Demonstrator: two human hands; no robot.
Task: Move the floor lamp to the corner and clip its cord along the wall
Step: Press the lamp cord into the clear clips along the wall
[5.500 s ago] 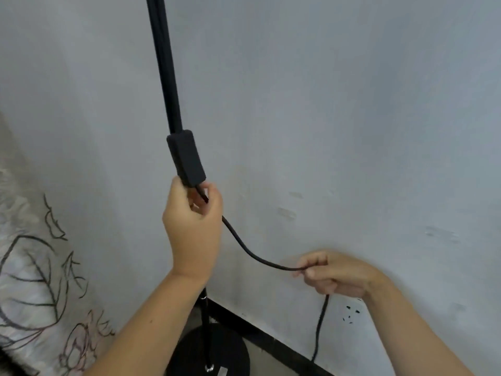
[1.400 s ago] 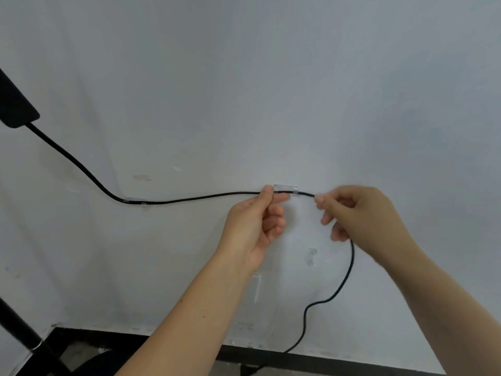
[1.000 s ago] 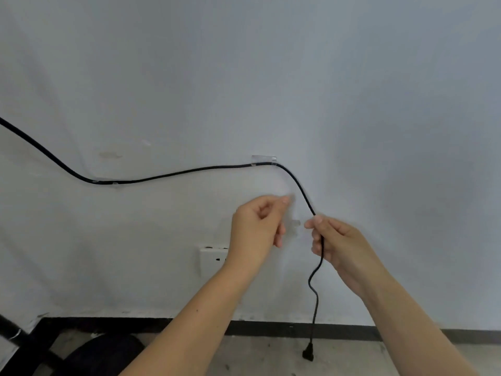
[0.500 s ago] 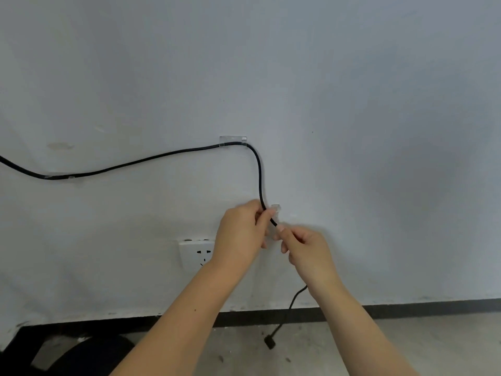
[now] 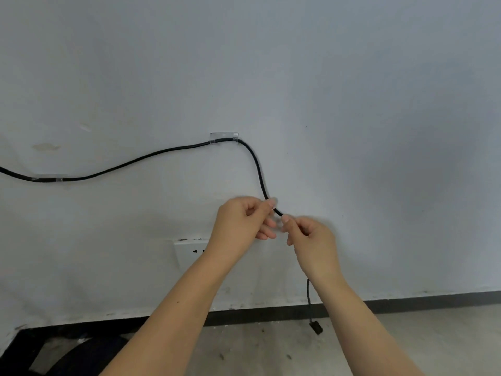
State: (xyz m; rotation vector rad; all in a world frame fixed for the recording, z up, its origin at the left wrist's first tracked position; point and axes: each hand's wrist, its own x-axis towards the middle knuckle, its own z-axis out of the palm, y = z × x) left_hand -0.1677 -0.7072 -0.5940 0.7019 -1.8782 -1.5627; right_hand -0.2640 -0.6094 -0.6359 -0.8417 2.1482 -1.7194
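Note:
The lamp's black cord [image 5: 151, 156] runs along the white wall, held by a clear clip [image 5: 47, 178] at the left and a second clear clip [image 5: 224, 138] higher up in the middle. Past the second clip it curves down to my hands. My left hand [image 5: 244, 221] pinches the cord against the wall at fingertip level. Just to its right, my right hand [image 5: 311, 240] grips the cord lower down. The plug [image 5: 316, 327] dangles near the floor. The lamp's dark round base [image 5: 81, 356] shows at the bottom left; its pole is out of view.
A white wall socket [image 5: 189, 252] sits just left of my left forearm. A black skirting strip [image 5: 406, 303] runs along the wall's foot above a grey concrete floor [image 5: 271, 346].
The view has shifted right and down since the start. My hands left the lamp pole, fixed the cord at the second clip, then dropped below it; they now hold the cord close together.

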